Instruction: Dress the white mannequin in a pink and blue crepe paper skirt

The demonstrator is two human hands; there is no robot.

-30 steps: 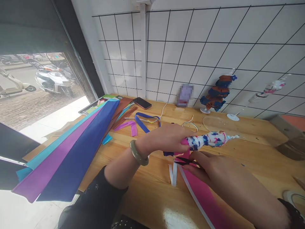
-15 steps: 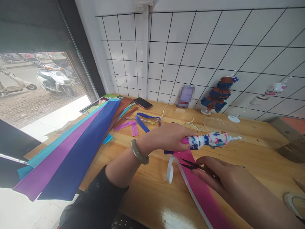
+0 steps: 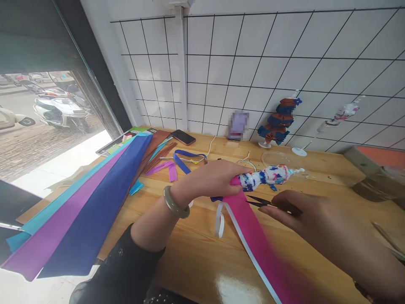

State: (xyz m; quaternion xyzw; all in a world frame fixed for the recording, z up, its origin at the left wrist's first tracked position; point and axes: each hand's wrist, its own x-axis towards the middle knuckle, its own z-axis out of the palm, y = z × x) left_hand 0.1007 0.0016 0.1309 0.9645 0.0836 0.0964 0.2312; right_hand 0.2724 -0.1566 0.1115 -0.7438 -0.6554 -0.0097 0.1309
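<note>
My left hand is closed around a white bottle-like form with blue, pink and red patches, which lies on its side with its thin tip to the right. Under its thumb is the top of a pink paper strip, running down toward me and blurred at the bottom. Along the strip's left edge runs white tape; a loose white curl hangs beside it. My right hand grips small black scissors, blades apart, pointing left at the strip's right edge. Their handles are mostly hidden.
Turquoise, purple and blue paper sheets fan out at the left. Behind my hands lie a blue ribbon, a purple strip and a phone. By the tiled wall stands a brown and blue ruffled figure. A box sits far right.
The view has shifted right. The scissors have moved from over the pink strip to its right edge, blades still apart. My left hand keeps its hold.
</note>
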